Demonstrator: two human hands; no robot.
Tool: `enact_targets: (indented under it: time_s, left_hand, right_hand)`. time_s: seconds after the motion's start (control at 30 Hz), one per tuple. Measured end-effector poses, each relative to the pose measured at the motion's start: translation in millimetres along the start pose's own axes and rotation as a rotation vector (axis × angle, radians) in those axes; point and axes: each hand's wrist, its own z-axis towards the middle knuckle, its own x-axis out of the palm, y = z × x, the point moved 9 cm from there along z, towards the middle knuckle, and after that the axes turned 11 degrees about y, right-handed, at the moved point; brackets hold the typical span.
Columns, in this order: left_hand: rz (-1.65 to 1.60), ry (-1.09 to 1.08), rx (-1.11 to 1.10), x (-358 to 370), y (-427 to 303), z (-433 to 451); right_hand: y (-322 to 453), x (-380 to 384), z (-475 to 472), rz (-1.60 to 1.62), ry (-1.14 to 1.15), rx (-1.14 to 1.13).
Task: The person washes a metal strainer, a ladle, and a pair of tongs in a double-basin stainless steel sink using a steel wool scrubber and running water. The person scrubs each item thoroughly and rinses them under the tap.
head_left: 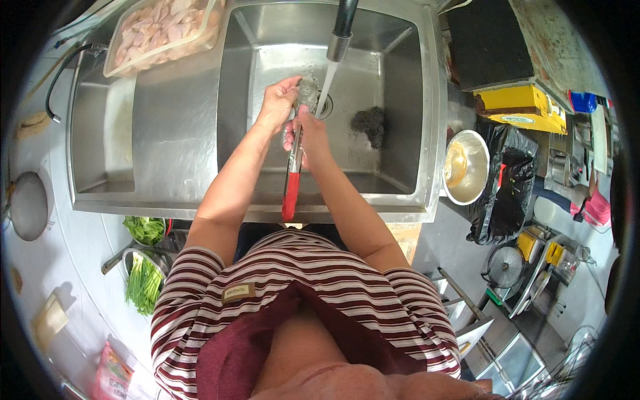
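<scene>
Metal tongs (291, 195) with red-covered handle ends lie lengthwise between my hands over the steel sink (272, 165). My right hand (311, 137) is closed around their metal arms. At the wet far end, the fingers of my left hand (278, 105) are bent against the tongs; splashing water partly hides that end. A stream falls from the black-and-metal faucet (341, 42) right beside my fingers, near the drain (326, 106). Right of the drain, a dark tangled scouring pad (369, 126) rests on the basin floor.
A plastic tub of raw chicken pieces (162, 35) stands at the upper left beside a smaller basin (102, 140). Leafy greens (145, 230) and green stalks (143, 282) sit in bowls at lower left. Right of the sink are a metal bowl (467, 167) and a black plastic bag (505, 185).
</scene>
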Motion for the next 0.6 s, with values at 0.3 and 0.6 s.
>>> enact_targets:
  time_s: [0.3,0.6]
  left_hand:
    - [0.343,-0.076,0.001,-16,18,44]
    - [-0.423,0.267,-0.263,54,-12,14]
  right_hand:
    - [-7,-1,-5,0.091,-0.058,0.008]
    - [6,-14,8,0.054,-0.023,-0.012]
